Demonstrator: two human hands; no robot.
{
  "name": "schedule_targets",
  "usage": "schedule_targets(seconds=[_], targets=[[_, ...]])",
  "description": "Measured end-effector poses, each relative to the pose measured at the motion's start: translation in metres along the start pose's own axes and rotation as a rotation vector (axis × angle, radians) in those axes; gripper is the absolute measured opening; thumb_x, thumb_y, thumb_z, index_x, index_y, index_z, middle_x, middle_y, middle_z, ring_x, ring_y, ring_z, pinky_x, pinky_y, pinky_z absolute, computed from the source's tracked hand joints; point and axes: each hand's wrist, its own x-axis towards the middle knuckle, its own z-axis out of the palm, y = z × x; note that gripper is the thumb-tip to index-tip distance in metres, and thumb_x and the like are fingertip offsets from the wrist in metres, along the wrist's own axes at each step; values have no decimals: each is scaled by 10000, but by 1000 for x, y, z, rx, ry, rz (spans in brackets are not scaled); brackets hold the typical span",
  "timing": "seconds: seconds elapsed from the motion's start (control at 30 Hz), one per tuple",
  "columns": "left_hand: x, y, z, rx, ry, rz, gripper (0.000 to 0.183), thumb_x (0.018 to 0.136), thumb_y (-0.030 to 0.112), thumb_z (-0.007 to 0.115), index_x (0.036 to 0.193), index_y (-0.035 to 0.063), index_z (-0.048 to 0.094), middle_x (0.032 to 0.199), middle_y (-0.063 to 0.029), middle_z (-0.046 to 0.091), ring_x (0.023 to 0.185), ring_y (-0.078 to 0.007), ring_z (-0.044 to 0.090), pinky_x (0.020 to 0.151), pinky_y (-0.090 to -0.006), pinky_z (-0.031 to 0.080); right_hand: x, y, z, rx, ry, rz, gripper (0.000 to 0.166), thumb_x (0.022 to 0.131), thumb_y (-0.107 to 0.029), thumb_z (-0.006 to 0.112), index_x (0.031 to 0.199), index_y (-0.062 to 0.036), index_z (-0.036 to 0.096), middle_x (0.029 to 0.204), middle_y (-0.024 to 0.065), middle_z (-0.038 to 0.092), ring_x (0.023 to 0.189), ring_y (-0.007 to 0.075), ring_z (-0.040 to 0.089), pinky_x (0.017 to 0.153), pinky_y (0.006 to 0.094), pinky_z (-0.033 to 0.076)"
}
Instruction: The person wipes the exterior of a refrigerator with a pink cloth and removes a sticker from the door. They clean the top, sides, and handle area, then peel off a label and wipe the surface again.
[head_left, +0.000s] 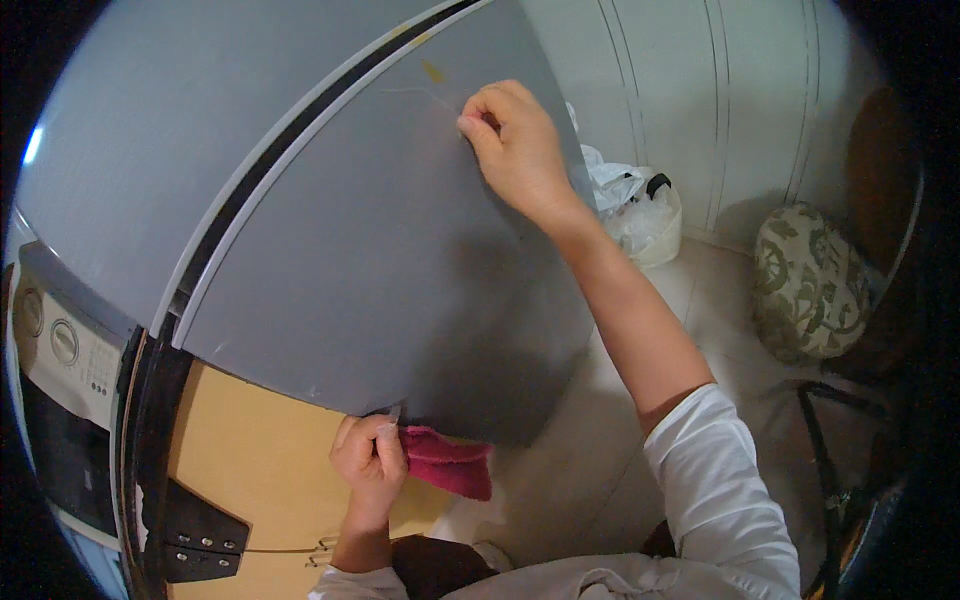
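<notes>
A grey refrigerator door (360, 247) fills the middle, with a yellowish stain (433, 71) near its upper part. My right hand (517, 146) is at the door's upper right, thumb and forefinger pinched together; a faint pale line runs on the door to its left, and whether the fingers hold anything cannot be told. Low at the door's edge, my left hand (371, 454) is closed on a pinkish-red cloth (450, 461), which hangs out to the right. A small translucent strip (394, 414) shows at its thumb.
Yellow cabinet doors (255, 442) stand below the refrigerator, beside an appliance with knobs (65, 341) at far left. A pale bin with plastic bags (649, 225) stands by the panelled wall (675, 90). A leaf-patterned cushion (810, 285) and dark metal legs (821, 442) are at right.
</notes>
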Motion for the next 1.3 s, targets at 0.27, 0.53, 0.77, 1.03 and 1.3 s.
schedule_targets(seconds=[0.27,0.53,0.77,1.03,1.3], targets=[[1,1,4,35,-37,-6,71,823,44,538,757,17,546,673,-109,559,600,-225,513,556,-299,404,-3,4,6,-109,46,-79,88,779,-80,599,792,-47,518,768,130,548,725,351,539,623,429,429],[-3,8,7,110,31,-89,108,848,55,505,758,13,548,683,-104,557,612,-217,513,572,-298,402,-5,-1,-2,17,-106,-42,78,792,-64,570,804,-38,498,778,147,550,746,369,538,637,443,428],[-5,21,19,326,29,-134,115,854,31,486,762,6,552,718,-111,561,615,-220,515,590,-290,414,-8,9,0,264,-68,157,130,764,-7,538,887,-42,515,778,131,539,756,345,533,659,429,426],[-7,26,22,394,98,-287,76,830,53,540,759,29,532,681,-99,528,594,-209,508,549,-284,402,-10,12,5,355,-96,29,134,713,47,518,822,-30,523,793,140,530,754,348,519,672,416,429],[-12,25,23,376,74,-268,163,911,102,473,769,23,497,759,-67,521,669,-131,472,611,-263,397,-18,14,4,314,-23,22,142,731,35,526,825,-72,520,765,108,532,754,327,521,667,418,421]])
